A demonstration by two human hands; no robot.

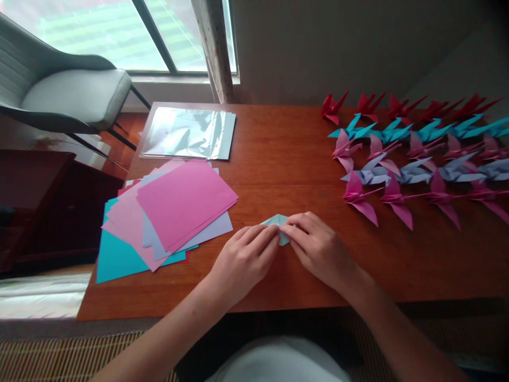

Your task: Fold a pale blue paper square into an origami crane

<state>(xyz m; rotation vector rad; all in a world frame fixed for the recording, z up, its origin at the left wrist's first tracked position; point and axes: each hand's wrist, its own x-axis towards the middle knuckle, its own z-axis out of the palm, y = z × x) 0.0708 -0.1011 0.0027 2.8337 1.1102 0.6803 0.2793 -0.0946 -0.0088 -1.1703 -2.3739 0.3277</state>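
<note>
A small, partly folded light blue paper (pixel 278 220) lies on the wooden table (pixel 278 148) near its front edge. My left hand (pixel 244 257) presses on the paper's left side with curled fingertips. From the right, my right hand (pixel 318 246) pinches the same paper, its fingers closed on the fold. Most of the paper is hidden under my fingers. A loose stack of square sheets (pixel 170 212) in pink, teal and lavender lies to the left of my hands.
Rows of folded paper cranes (pixel 413 154) in red, teal, pink and lavender cover the table's right side. A clear plastic sleeve (pixel 189 132) lies at the back left. A grey chair (pixel 67 95) stands by the window beyond the table.
</note>
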